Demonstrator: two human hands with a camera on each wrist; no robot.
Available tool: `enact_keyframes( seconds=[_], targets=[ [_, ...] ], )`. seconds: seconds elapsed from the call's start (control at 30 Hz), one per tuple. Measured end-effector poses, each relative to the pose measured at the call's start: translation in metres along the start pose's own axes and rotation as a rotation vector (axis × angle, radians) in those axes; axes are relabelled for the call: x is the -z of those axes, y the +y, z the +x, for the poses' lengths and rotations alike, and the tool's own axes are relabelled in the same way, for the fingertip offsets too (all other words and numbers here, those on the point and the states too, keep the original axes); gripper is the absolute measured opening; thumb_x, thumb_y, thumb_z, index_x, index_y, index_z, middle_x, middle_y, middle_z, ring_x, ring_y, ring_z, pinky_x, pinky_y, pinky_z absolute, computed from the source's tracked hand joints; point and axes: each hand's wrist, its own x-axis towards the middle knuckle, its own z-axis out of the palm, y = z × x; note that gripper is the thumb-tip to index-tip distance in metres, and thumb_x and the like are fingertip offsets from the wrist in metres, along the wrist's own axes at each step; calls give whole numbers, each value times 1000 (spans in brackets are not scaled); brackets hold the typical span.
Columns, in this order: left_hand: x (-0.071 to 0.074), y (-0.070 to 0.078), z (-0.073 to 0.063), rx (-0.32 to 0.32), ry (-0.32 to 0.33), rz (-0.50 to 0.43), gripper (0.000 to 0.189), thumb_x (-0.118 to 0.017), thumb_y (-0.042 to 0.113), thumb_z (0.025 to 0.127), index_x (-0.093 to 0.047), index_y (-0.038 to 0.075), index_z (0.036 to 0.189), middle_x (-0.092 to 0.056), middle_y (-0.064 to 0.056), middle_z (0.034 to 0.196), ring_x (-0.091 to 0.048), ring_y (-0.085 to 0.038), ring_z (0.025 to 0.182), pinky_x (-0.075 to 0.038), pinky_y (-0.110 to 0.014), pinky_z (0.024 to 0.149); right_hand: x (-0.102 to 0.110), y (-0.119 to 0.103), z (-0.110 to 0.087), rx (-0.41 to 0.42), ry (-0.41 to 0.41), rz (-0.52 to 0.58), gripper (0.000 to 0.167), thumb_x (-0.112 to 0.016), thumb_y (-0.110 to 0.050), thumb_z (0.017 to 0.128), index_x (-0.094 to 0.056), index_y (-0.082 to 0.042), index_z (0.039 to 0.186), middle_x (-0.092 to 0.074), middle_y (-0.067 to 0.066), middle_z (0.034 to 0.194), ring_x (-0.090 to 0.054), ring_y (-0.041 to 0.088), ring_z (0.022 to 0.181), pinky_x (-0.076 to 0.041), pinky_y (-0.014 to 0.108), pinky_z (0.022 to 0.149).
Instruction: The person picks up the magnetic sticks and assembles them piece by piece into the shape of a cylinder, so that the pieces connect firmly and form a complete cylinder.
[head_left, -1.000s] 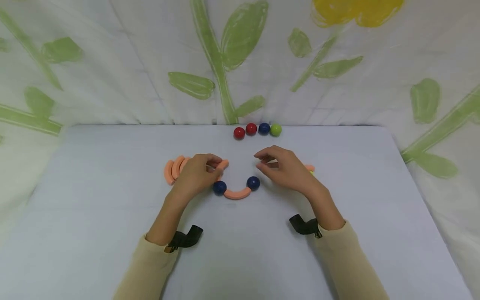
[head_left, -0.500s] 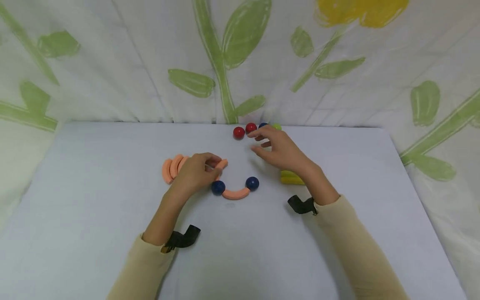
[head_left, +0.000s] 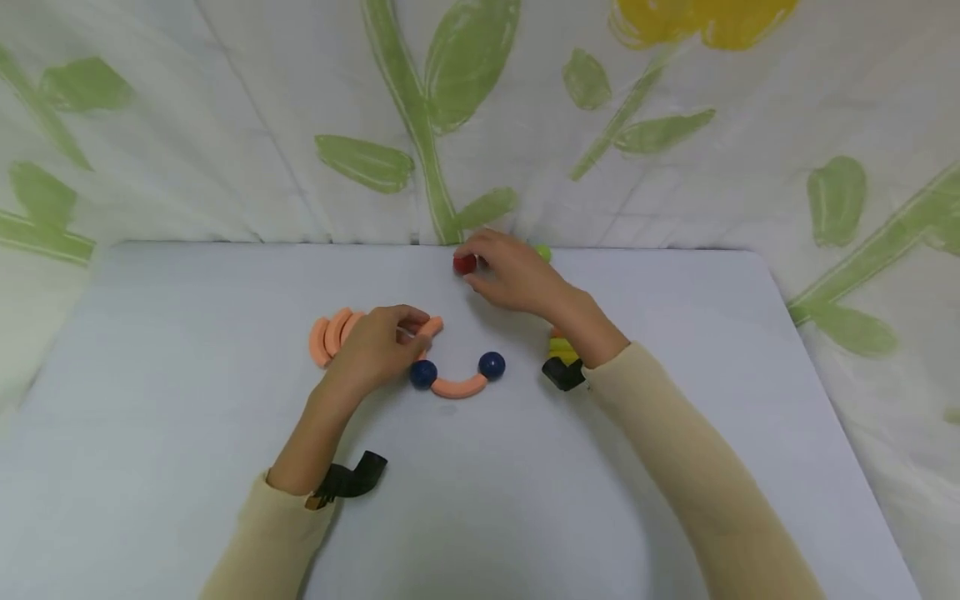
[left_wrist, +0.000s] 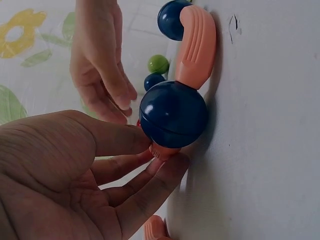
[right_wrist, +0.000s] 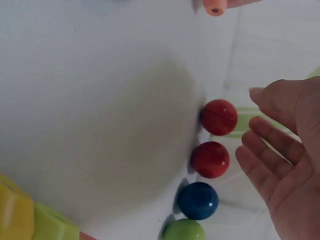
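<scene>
Peach piece [head_left: 431,326], partly covered by the left hand [head_left: 377,346], seems pinched there.

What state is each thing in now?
Left hand: pinching upper orange piece
Right hand: at red balls, holding nothing
Upper orange piece: held, meeting left navy ball
Navy balls: bridged by lower orange piece
Red balls, blue ball, green ball: ungripped, lined up
Leftmost orange pieces: side by side
Yellow piece: partly hidden
</scene>
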Motion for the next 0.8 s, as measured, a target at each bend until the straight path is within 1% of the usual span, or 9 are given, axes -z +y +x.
enact_keyframes(
  seconds=[0.07, 0.13, 0.2, 0.33, 0.43, 0.53, 0.7, 0.8],
  targets=[
    [1, 0, 0, 7, -1, 4, 41, -66, 31, 105, -67, 7, 138, -78, -11, 116, -71, -26, 111, -58, -37, 89, -1, -2, 6, -21, -22, -29, 34, -68, -12, 101, -68, -4, 134, -68, 12, 130, -61, 29, 120, -50, 40, 108],
    [2, -1, -2, 16, -8, 14, 41, -66, 29, 104, -66, 7, 139, -77, -13, 120, -71, -27, 113, -58, -39, 90, -5, -3, 10, -35, -47, -63, 35, -69, -12, 102, -68, -5, 135, -67, 11, 133, -61, 26, 124, -50, 39, 111],
    [3, -1, -4, 29, -15, 15, 41, -66, 26, 104, -65, 6, 140, -75, -14, 124, -71, -28, 115, -58, -40, 91, -9, -5, 14, -37, -64, -73, 36, -68, -11, 102, -67, -4, 136, -67, 12, 133, -60, 26, 124, -50, 39, 111],
    [3, -4, -6, 37, -18, 17, 42, -66, 23, 104, -65, 5, 141, -74, -16, 126, -71, -29, 115, -58, -40, 92, -16, -8, 21, -13, -63, -92, 35, -65, -9, 102, -68, -3, 137, -67, 13, 133, -61, 27, 125, -49, 39, 112],
    [2, -6, -6, 30, -19, 16, 42, -66, 23, 104, -65, 5, 141, -74, -16, 126, -71, -29, 115, -58, -42, 94, -18, -9, 25, -19, -50, -110, 32, -65, -8, 103, -70, -3, 134, -68, 13, 133, -62, 28, 125, -49, 40, 112],
    [0, -6, -6, 28, -25, 20, 42, -66, 23, 104, -65, 5, 141, -74, -16, 127, -71, -30, 116, -59, -43, 94, -19, -10, 26, -41, -52, -123, 30, -64, -8, 103, -72, -5, 132, -69, 13, 131, -64, 27, 122, -51, 39, 109],
    [-2, -5, -6, 26, -35, 8, 42, -65, 22, 104, -65, 4, 142, -74, -17, 126, -70, -29, 115, -58, -40, 92, -18, -11, 24, -54, -77, -150, 24, -66, -10, 103, -75, -7, 125, -71, 11, 120, -62, 26, 111, -52, 39, 99],
    [-1, -3, -7, 24, -38, 13, 42, -65, 22, 104, -64, 5, 142, -74, -17, 125, -70, -29, 114, -58, -40, 91, -16, -12, 22, -51, -92, -147, 22, -69, -10, 102, -76, -8, 122, -72, 10, 116, -61, 25, 108, -51, 38, 98]
  ],
)
